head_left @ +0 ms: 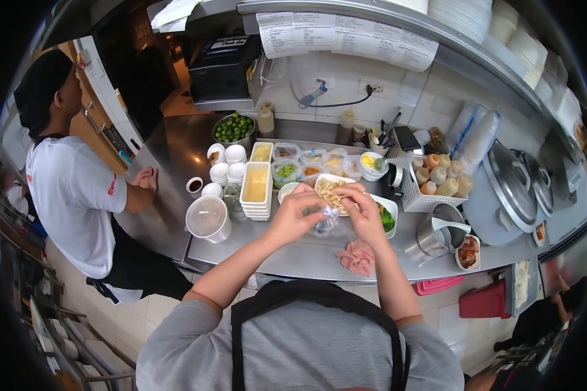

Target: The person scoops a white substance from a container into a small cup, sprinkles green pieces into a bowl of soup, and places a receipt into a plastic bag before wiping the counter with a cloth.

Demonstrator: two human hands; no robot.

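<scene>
My left hand (298,214) and my right hand (365,214) are raised over the front of the steel counter, close together. Both have their fingers pinched on a small clear plastic bag (326,223), which hangs between them; its contents are hard to make out. Just behind the hands is a white container of pale strips of food (331,188), partly covered by my fingers. Right of my right hand sits a white tray with green vegetables (388,219). A crumpled pink cloth (357,258) lies on the counter below my right hand.
A lidded white tub (209,219), stacked rectangular containers (257,189) and white cups (219,173) stand left. Bagged ingredients (285,171) lie behind. At right are a bottle basket (429,197), a metal pitcher (434,231) and large lidded pots (512,186). A co-worker (78,189) stands left.
</scene>
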